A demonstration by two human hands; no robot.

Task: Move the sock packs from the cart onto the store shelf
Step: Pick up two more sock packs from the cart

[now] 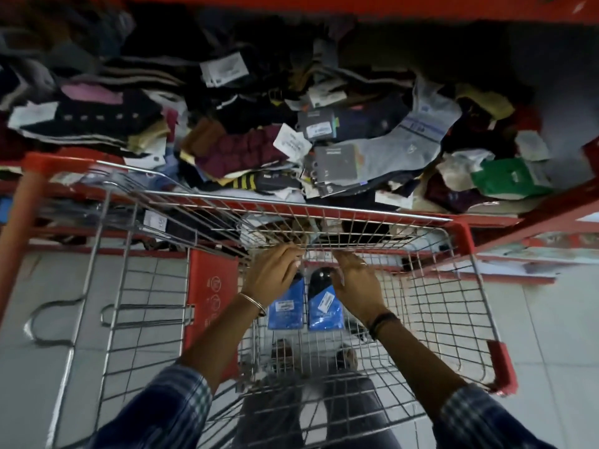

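Observation:
Two blue sock packs with black sock toes lie side by side inside the wire shopping cart [431, 306]. My left hand [275, 273] reaches down over the top end of the left sock pack [287, 311], with the fingers curled around it. My right hand [356, 285] rests against the upper right edge of the right sock pack [325, 307], fingers stretched forward; whether it grips is hidden. Beyond the cart's front rim, the red store shelf [534, 209] holds a loose heap of socks and packs [324, 147].
The cart's red child-seat flap [212, 296] stands on the left inside the basket. A green packet [505, 178] lies at the right of the shelf heap. A lower red shelf [505, 273] sits behind the cart. Grey floor tiles [557, 319] lie all around.

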